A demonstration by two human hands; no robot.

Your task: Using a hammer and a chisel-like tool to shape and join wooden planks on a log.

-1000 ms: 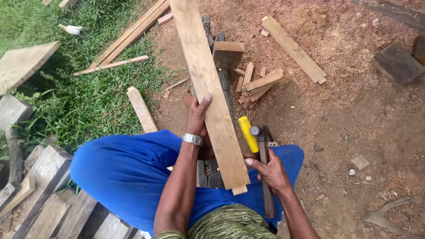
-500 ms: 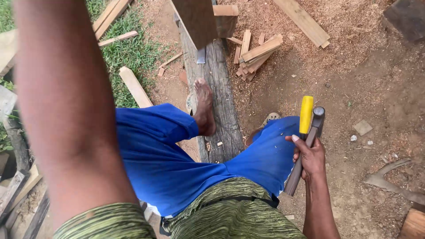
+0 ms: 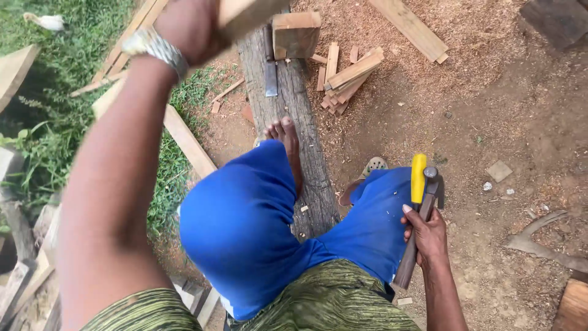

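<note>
**Seated woodworker, seen from above**

Far left, the raised left hand (image 3: 193, 24) has its fingers clamped on a plank (image 3: 245, 13). A bare foot (image 3: 286, 144) rests on the beam (image 3: 294, 116). Near right, the right hand (image 3: 425, 233) grips a hammer (image 3: 419, 227) and a yellow-handled tool (image 3: 418, 178).

The left hand (image 3: 193, 24) and the plank (image 3: 245, 13) it grips run off the top edge, blurred; the log (image 3: 294, 116) vanishes under the blue shorts (image 3: 245, 227), the hammer (image 3: 422, 208) handle's partly hidden in the right hand (image 3: 425, 233), and its head is too small to read.
</note>
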